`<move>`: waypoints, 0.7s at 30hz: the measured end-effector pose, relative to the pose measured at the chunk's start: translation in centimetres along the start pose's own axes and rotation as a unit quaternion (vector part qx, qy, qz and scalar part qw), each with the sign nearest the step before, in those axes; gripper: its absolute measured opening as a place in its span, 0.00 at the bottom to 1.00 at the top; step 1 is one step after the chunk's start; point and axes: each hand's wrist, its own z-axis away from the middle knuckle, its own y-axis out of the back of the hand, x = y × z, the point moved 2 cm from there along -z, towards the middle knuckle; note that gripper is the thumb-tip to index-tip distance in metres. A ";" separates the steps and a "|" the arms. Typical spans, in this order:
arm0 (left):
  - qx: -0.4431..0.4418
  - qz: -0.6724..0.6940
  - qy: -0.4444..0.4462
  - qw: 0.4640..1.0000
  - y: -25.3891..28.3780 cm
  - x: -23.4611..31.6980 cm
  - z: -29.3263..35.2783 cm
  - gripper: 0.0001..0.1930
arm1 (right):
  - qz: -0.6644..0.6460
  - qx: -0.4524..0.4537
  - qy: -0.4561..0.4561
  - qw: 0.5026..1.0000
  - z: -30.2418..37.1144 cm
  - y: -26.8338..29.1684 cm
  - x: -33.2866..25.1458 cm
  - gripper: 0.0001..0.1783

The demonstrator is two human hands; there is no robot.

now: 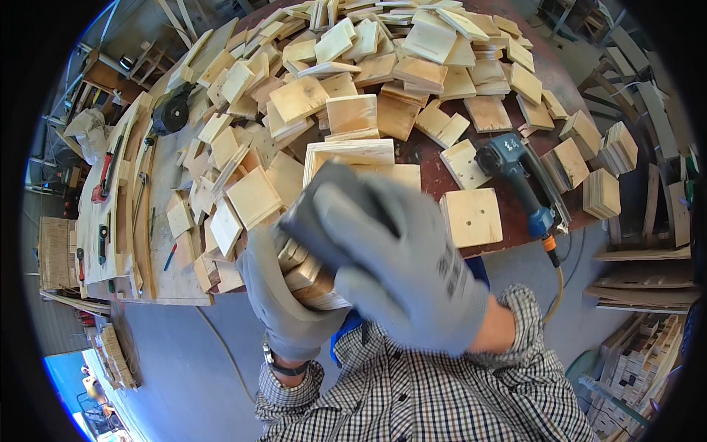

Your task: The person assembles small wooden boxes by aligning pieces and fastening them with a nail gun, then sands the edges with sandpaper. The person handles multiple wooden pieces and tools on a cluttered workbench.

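My left hand [281,302], in a grey work glove, is wrapped round a stack of small plywood pieces [308,281] held above the bench's near edge. A dark grey block [318,221], like a sanding block, rests against the top of that stack. My right hand [412,269], also gloved in grey, is closed round the block and smeared by motion. The block and the right hand hide most of the stack's upper face. Just beyond them lies a pale plywood piece [353,151] among many others.
A large heap of plywood squares [375,70] covers the dark red tabletop [434,169]. To the right lies a blue air nailer [519,177] with a yellow hose [557,287]. Leftward are a black tape dispenser-like tool [171,110], a blue pen [170,256] and a red-handled tool [103,184].
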 end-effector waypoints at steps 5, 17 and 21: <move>0.020 0.061 0.026 0.998 -0.4 -0.7 0.2 0.57 | -0.029 -0.016 0.012 0.999 -0.4 0.6 0.4 0.36; -0.026 0.116 0.044 0.992 -1.4 -0.9 0.8 0.61 | -0.052 0.015 -0.017 0.998 -0.5 -1.4 3.0 0.32; 0.004 -0.019 -0.029 0.999 -0.6 -0.7 0.5 0.60 | -0.015 -0.034 0.042 0.998 -0.2 0.2 -0.2 0.37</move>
